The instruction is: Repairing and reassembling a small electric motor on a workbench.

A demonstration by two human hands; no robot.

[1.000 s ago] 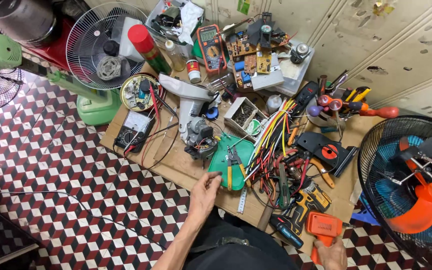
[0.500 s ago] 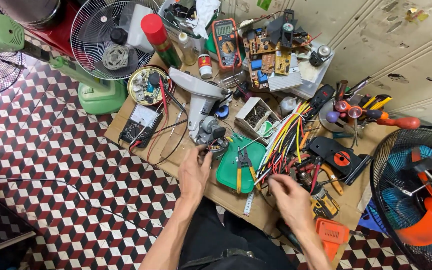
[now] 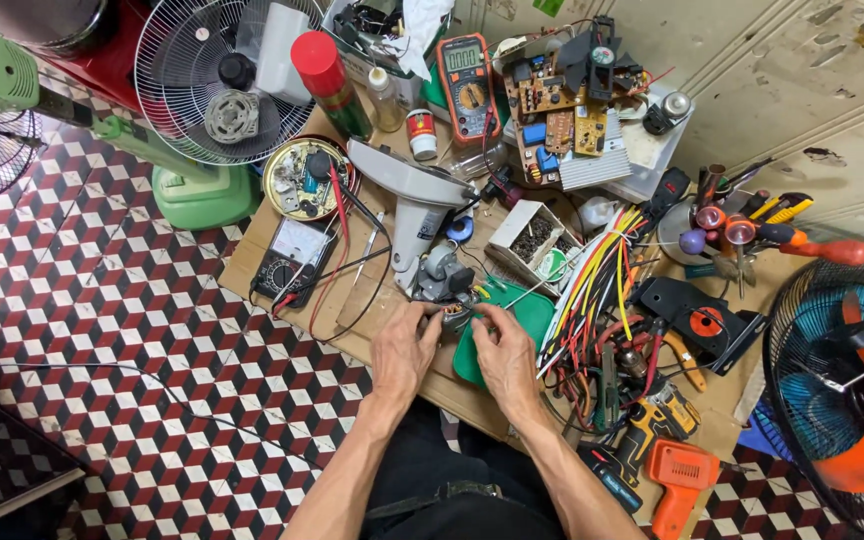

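Left hand: the left hand (image 3: 404,350) lay at the near edge of the table (image 3: 252,262), its fingers (image 3: 422,318) curled narrowly onto the small fan motor (image 3: 444,290) and holding its left side.
Right hand: the right hand (image 3: 504,355) rested just beside the left, partly over the green mat (image 3: 537,310); its fingers (image 3: 480,318) pinched the motor's right side, where copper windings showed.
Fan motor: it sat near the middle of the table's front edge, between both hands, at the foot of the grey fan housing (image 3: 414,200), which it appeared to touch.
Left of the hands: an analogue meter (image 3: 292,258) lay flat with red and black leads trailing towards the motor; behind it stood a round open tin of parts (image 3: 302,180).
Right of the hands: a bundle of coloured wires (image 3: 592,280) fanned across the table, with a yellow cordless drill (image 3: 642,435) and an orange tool (image 3: 680,480) near the corner.
Rear of table: an orange digital multimeter (image 3: 467,85), a red-capped spray can (image 3: 330,80) and bare circuit boards (image 3: 557,105) stood well apart from the hands.
Surroundings: a green fan base (image 3: 202,195) stood on the checked floor (image 3: 102,330) at the left; a blue-bladed fan (image 3: 842,390) stood at the right.
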